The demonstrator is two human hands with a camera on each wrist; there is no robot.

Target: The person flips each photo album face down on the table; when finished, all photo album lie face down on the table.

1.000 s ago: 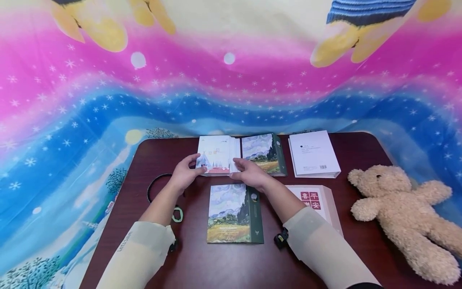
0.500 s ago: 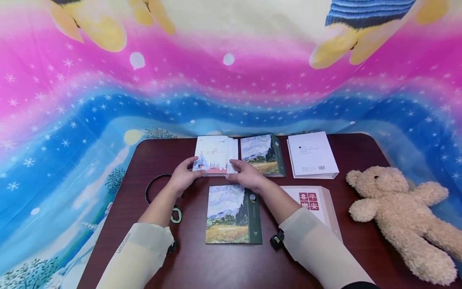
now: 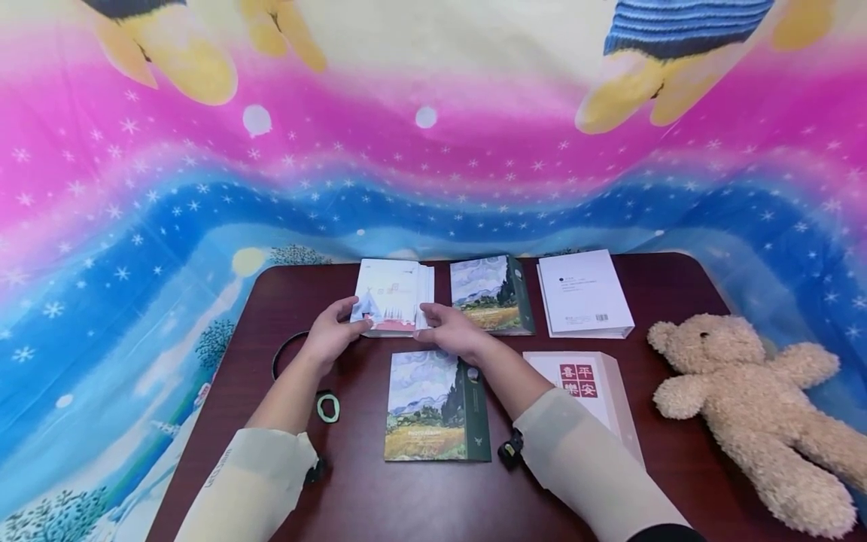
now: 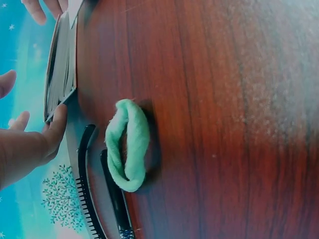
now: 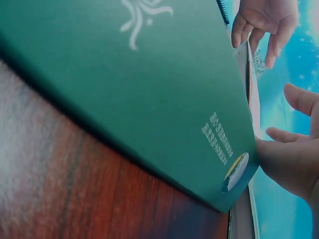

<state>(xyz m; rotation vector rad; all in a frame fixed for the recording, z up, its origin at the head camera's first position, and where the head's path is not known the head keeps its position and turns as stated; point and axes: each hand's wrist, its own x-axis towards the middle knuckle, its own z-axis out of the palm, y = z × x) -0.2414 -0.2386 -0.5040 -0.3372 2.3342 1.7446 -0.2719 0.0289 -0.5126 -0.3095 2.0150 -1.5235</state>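
A thick white album [image 3: 389, 290] with a tent drawing on its cover lies at the back left of the table, its page edges facing front in the left wrist view [image 4: 62, 64]. My left hand [image 3: 330, 333] touches its left side near the front corner, fingers loosely spread. On the opposite side my right hand [image 3: 450, 330] presses with relaxed fingers, thumb raised in the right wrist view. Just in front lies a landscape-painted photo album [image 3: 423, 406], whose green spine [image 5: 149, 99] fills much of the right wrist view.
A second landscape album [image 3: 488, 293] and a white book [image 3: 585, 293] line the back. A book with red characters [image 3: 542, 365] lies partly under my right forearm. A teddy bear [image 3: 738, 399] is at right. A green hair tie [image 4: 130, 144] and black toothed headband [image 4: 84, 184] lie at left.
Both hands have slid the white tent album to the left, widening the gap between it and the landscape album behind. The head view has shifted slightly.
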